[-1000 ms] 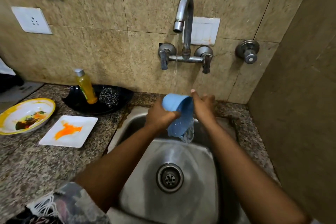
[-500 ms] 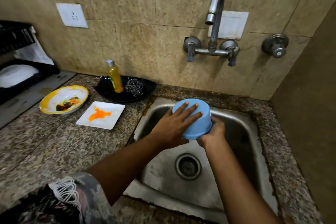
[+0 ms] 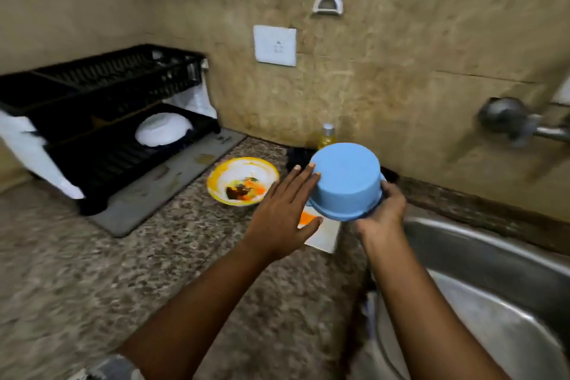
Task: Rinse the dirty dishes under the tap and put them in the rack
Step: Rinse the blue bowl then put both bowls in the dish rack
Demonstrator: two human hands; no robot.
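Above the granite surface (image 3: 154, 256) beside the sink (image 3: 493, 271), the right hand (image 3: 384, 213) grips an upturned blue bowl (image 3: 345, 182) by its rim, left hand (image 3: 283, 213) flat against it, apparently rinsed and bound leftward for the rack (image 3: 101, 120).

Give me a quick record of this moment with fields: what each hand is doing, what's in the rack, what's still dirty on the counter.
held item: blue bowl, upside down, above the counter beside the sink
right hand: grips the bowl's rim from below
left hand: fingers straight, fingertips against the bowl's side
rack: black, two tiers; one white bowl upside down on the lower tier
still dirty: yellow-rimmed plate with food remains; white square plate with an orange smear, partly hidden by the hands
stage: bowl not yet in the rack
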